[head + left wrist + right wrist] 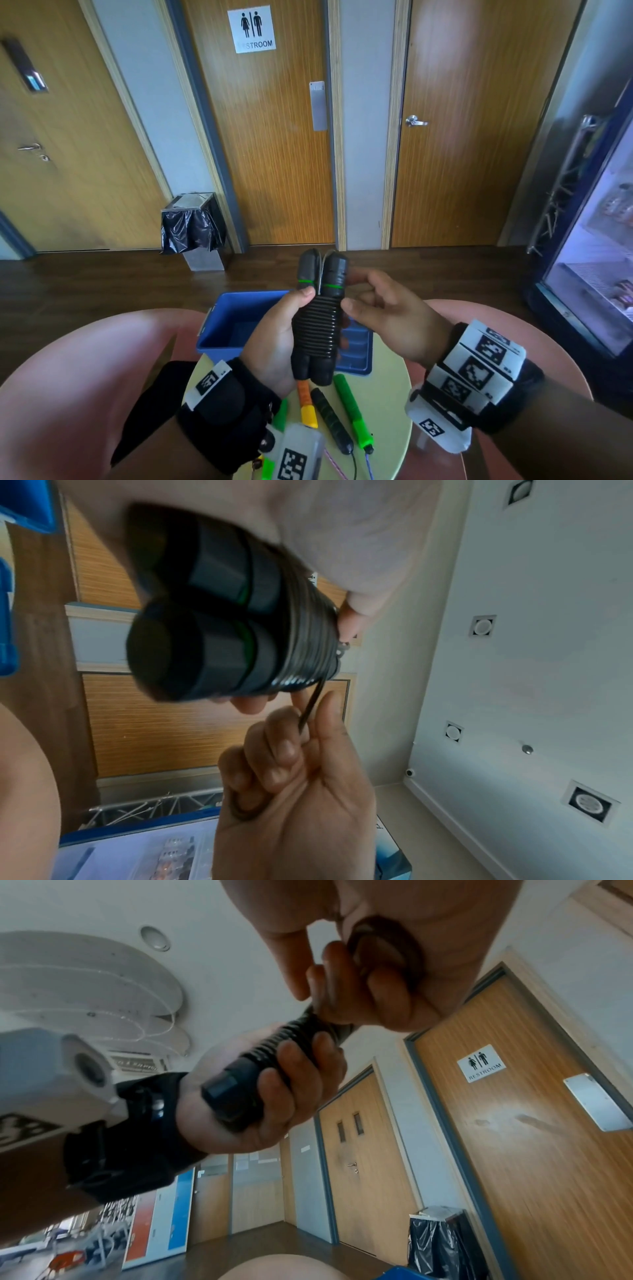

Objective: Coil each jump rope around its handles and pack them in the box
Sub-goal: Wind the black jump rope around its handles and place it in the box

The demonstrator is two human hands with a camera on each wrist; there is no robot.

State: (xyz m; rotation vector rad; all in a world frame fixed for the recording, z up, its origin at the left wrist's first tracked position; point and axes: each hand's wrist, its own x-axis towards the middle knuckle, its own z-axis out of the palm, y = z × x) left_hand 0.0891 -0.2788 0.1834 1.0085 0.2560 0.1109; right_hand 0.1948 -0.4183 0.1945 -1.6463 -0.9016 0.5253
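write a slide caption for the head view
Left hand grips the black jump rope coiled around its handles while the right hand pinches the cord above the blue box.

Soft daylight, sheen on doors [270,137]; wide-angle edge warping; wrist views blurred close-up.

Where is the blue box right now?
In the head view the blue box sits open at the far edge of the round table, just behind the black jump rope that the left hand holds up.
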